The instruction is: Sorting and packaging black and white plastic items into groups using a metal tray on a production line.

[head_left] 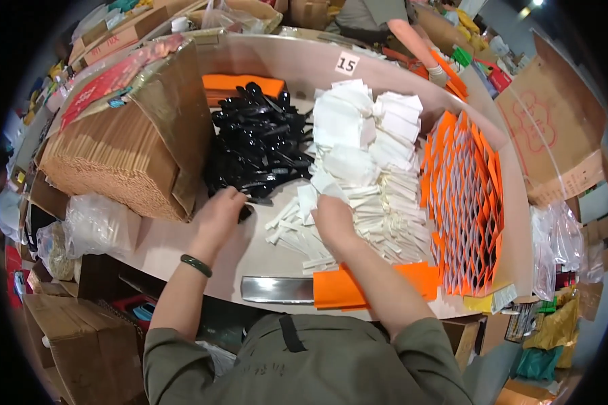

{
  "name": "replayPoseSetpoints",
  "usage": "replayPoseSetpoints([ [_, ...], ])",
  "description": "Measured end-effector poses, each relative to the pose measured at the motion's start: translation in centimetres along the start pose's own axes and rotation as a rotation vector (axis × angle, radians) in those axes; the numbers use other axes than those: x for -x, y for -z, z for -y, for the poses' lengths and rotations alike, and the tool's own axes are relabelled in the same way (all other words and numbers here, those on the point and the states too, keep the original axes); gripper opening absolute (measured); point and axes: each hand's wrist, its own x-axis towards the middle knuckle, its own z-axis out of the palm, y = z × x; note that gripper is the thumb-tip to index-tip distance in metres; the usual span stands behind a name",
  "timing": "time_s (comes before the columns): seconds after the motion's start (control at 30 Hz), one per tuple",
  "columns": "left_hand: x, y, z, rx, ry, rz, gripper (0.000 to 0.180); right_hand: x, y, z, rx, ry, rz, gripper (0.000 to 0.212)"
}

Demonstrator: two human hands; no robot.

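My left hand (219, 214) is closed at the near edge of a pile of black plastic spoons (260, 135). A black spoon end (245, 214) pokes out beside its fingers. Toward the middle of the table, my right hand (334, 219) pinches a small folded white napkin (309, 200); its fingertips are partly hidden. Beyond that hand lie stacks of white folded napkins (344, 121). Just right of it is a heap of slim white paper-wrapped packets (395, 219), whose contents cannot be made out. Under my right forearm lie flat orange sleeves (338, 290).
A cardboard box (172, 115) packed with thin wooden sticks (108, 165) stands at the left. Fanned orange sleeves (463, 209) line the right side. A shiny metal strip (277, 289) lies at the front edge. Across the table, another person's arm (415, 44) reaches toward orange sleeves.
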Motion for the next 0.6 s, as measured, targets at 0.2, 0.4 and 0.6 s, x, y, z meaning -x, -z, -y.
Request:
replayPoseSetpoints([
  [0.2, -1.3, 1.8, -0.3, -0.113, -0.055, -0.123, 0.027, -1.1, 1.0, -0.3, 0.065, 0.001, 0.053, 0.019],
  [0.4, -1.0, 1.9, 3.3, -0.218, -0.077, 0.123, 0.021, 3.8, 5.7, 5.2, -0.215, 0.444, 0.423, 0.012],
  [0.6, -2.3, 2.1, 0.7, -0.158, -0.222, 0.094, 0.017, 9.9, 2.5, 5.1, 0.079, 0.84, 0.49, 0.008],
])
